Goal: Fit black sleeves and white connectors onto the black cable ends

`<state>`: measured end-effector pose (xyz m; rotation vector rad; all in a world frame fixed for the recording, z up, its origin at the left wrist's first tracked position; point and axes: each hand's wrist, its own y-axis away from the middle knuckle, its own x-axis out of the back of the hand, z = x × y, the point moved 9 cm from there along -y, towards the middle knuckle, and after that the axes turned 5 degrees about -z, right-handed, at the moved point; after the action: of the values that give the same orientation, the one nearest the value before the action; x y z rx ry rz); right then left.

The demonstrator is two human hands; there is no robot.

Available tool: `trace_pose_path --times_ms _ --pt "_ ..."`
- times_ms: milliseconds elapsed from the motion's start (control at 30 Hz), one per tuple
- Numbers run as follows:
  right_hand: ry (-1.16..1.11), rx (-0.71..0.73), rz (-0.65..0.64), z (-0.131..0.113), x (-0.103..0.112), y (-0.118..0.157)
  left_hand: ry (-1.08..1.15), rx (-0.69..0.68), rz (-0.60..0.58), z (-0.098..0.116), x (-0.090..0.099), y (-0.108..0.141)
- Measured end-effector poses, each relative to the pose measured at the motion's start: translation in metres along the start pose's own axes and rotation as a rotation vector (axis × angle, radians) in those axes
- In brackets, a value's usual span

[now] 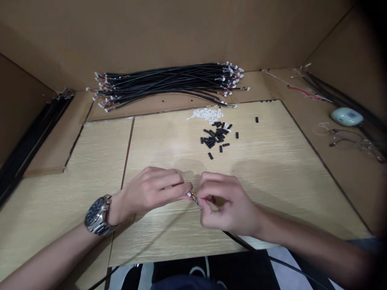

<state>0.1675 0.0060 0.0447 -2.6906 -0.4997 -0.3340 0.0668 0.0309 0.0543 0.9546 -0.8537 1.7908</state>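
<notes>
Over the front of the wooden board, my left hand (157, 187) pinches a small white plug connector (189, 194) at its fingertips. Short coloured wires (194, 198) run from the connector to the fingers of my right hand (228, 203). That hand is closed on the wire end of a black cable (237, 240), which emerges below it and hangs over the table's front edge. The thumb and fingers hide where the wires enter the cable. A metal watch (98, 215) is on my left wrist.
Behind the hands lie loose black sleeve-like pieces (216, 135) and a heap of white connectors (207, 114). A bundle of black cables with white plugs (169, 82) lies along the cardboard back wall (169, 36). More black cables (36, 141) lie left; glasses (347, 139) and a pale rounded object (346, 117) right.
</notes>
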Motion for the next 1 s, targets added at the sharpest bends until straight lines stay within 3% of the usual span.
trace_pose_path --times_ms 100,267,433,567,700,1000 --pt "0.094 0.046 0.049 -0.003 0.004 0.002 0.256 0.145 -0.085 -0.01 -0.008 -0.003" --pt "0.177 0.061 0.075 -0.002 0.007 0.001 0.931 0.543 -0.386 -0.018 -0.041 0.013" --pt "0.322 0.186 0.086 -0.009 0.005 0.006 1.395 0.71 -0.369 -0.009 -0.05 0.018" --pt "0.508 0.306 0.037 -0.014 -0.004 0.013 1.445 0.775 -0.303 -0.012 -0.056 0.018" --pt "0.534 0.335 0.038 -0.015 -0.006 0.015 1.431 0.754 -0.335 -0.014 -0.065 0.018" --pt "0.353 0.172 0.088 -0.01 0.004 0.006 1.511 0.735 -0.257 -0.024 -0.079 0.015"
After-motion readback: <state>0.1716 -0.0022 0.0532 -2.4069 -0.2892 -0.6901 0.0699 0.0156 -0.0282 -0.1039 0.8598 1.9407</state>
